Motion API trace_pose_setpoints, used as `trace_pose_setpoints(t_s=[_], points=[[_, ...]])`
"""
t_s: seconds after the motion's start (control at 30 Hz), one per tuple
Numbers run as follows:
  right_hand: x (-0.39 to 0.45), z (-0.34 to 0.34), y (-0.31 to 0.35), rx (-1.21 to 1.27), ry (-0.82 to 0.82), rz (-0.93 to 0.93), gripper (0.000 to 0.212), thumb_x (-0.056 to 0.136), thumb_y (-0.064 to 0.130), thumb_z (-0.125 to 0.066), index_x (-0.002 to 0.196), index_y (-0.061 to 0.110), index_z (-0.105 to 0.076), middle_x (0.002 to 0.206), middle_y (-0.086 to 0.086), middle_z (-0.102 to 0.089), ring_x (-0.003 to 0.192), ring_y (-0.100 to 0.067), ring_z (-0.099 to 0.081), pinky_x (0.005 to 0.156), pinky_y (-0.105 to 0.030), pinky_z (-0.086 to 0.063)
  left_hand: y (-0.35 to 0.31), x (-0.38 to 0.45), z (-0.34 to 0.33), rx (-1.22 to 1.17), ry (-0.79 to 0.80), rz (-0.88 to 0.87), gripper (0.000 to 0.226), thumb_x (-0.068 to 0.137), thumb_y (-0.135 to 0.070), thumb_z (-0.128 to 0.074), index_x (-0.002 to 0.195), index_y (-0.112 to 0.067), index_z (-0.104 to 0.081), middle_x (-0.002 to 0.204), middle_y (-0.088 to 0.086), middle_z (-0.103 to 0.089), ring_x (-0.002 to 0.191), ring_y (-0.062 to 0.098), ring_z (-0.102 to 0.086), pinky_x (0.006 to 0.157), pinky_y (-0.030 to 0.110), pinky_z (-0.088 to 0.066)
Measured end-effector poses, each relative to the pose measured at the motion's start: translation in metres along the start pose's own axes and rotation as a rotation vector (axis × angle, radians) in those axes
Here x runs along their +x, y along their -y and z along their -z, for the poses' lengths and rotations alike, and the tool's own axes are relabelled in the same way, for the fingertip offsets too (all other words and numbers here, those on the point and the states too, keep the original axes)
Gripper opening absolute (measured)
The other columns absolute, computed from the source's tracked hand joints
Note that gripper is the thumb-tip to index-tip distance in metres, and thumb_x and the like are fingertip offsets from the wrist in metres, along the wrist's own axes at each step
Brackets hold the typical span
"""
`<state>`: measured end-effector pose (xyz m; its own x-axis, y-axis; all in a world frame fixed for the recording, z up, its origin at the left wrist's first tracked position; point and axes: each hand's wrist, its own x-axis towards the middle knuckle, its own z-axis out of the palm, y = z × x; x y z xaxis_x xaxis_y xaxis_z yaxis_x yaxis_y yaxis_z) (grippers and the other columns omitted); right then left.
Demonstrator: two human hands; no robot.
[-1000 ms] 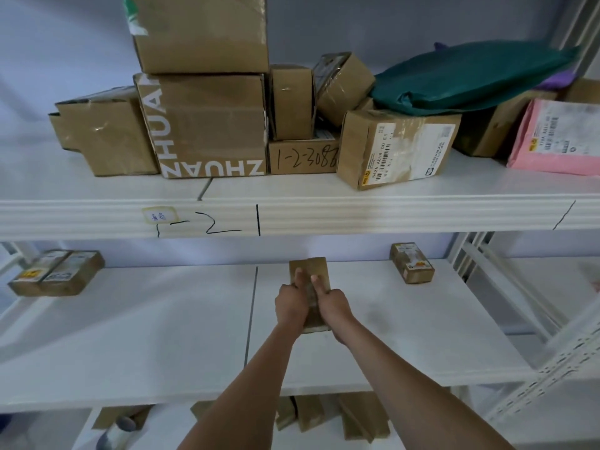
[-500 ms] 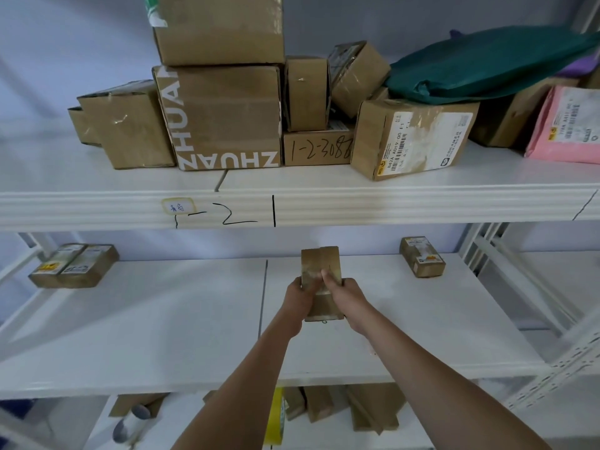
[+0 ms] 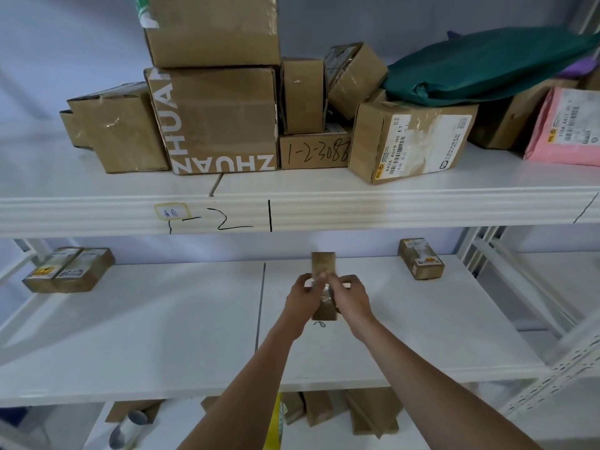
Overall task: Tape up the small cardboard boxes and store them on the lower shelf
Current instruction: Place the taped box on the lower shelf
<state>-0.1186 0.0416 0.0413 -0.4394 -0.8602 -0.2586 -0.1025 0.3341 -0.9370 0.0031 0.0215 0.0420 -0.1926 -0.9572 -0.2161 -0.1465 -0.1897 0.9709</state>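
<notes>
The left hand (image 3: 300, 297) and the right hand (image 3: 352, 295) are closed from both sides on a small cardboard box (image 3: 323, 287), which is held long-ways just above the white shelf board (image 3: 162, 336); whether it touches the board cannot be told. The box is judged light and stiff, with shiny, perhaps slippery tape, so the bare cardboard sides are better gripped. Farther back, a labelled small box (image 3: 421, 258) is lying on the same board, and two more (image 3: 69, 269) at the far left.

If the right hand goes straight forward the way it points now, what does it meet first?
The right hand points toward the shelf's back and already holds the small brown cardboard box together with the left hand. Beyond that box the white lower shelf looks free up to the back wall, though depth is unclear.
</notes>
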Motion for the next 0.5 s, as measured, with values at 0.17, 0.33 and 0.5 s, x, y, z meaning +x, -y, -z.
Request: trace_pose_setpoints(t_s=[0.17, 0.33, 0.5], points=[[0.007, 0.016, 0.0, -0.034, -0.019, 0.129, 0.016, 0.101, 0.033, -0.054, 0.107, 0.022, -0.064, 0.108, -0.004, -0.07, 0.081, -0.012, -0.069, 0.059, -0.024, -0.056, 0.008, 0.004, 0.016, -0.334, -0.002, 0.129, 0.038, 0.089, -0.027, -0.076, 0.121, -0.017, -0.059, 0.105, 0.009, -0.074, 0.085, 0.023, -0.075, 0.06, 0.031, -0.059], [0.003, 0.014, 0.003, -0.007, 0.171, -0.022, 0.048, 0.097, 0.062, -0.05, 0.125, 0.023, -0.053, 0.106, 0.002, -0.071, 0.082, -0.014, -0.073, 0.059, -0.024, -0.054, 0.015, 0.003, 0.013, -0.459, 0.141, 0.177, 0.031, 0.097, -0.02, -0.06, 0.127, -0.015, -0.063, 0.114, 0.011, -0.073, 0.097, 0.029, -0.072, 0.08, 0.04, -0.059], [-0.001, -0.001, 0.003, 0.018, 0.176, 0.001, 0.054, 0.095, 0.069, -0.046, 0.121, 0.023, -0.055, 0.106, 0.002, -0.071, 0.088, -0.014, -0.073, 0.065, -0.027, -0.057, 0.002, 0.004, -0.006, -0.313, -0.053, 0.158, 0.031, 0.098, -0.052, -0.055, 0.118, -0.028, -0.055, 0.107, 0.002, -0.073, 0.087, 0.019, -0.075, 0.069, 0.034, -0.061]])
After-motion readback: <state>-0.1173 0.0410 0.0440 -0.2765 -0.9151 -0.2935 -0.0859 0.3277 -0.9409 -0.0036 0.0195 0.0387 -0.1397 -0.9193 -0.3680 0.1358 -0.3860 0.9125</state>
